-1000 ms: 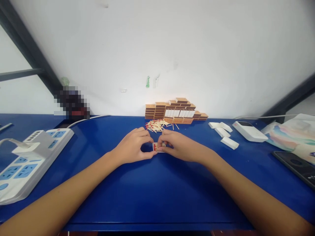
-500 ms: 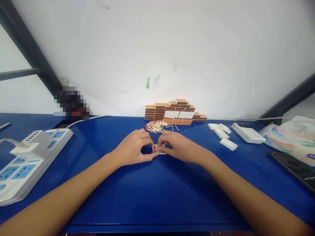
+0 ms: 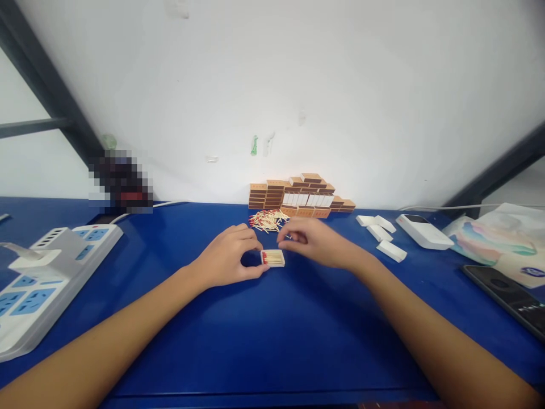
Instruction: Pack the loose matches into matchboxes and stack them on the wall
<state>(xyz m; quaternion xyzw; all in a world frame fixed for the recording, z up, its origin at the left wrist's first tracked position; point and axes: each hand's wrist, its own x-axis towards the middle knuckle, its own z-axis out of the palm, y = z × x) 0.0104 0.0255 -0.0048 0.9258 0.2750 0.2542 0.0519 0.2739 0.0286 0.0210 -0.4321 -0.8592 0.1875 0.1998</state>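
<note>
A small white matchbox tray [image 3: 279,263] lies on the blue table, holding a row of red-headed matches [image 3: 272,258]. My left hand [image 3: 232,255] grips its left end between thumb and fingers. Just above the tray's right end is my right hand [image 3: 313,241], thumb and index finger slightly apart, with nothing visible between them. Beyond the hands, a loose pile of matches [image 3: 268,219] is heaped on the table. Behind it, matchboxes [image 3: 275,194] with orange tops and brown sides stand stacked against the wall, some showing white ends.
Several white tray-like pieces [image 3: 380,233] lie to the right, beside a white device [image 3: 426,233] with a dark screen. A plastic packet [image 3: 506,244] and a black phone [image 3: 506,301] are further right. At left sits a white power strip [image 3: 80,272] with a plugged-in adapter.
My right hand has lifted out of the tray and moved slightly right and away, uncovering the matches inside. My left hand stays on the tray's left end.
</note>
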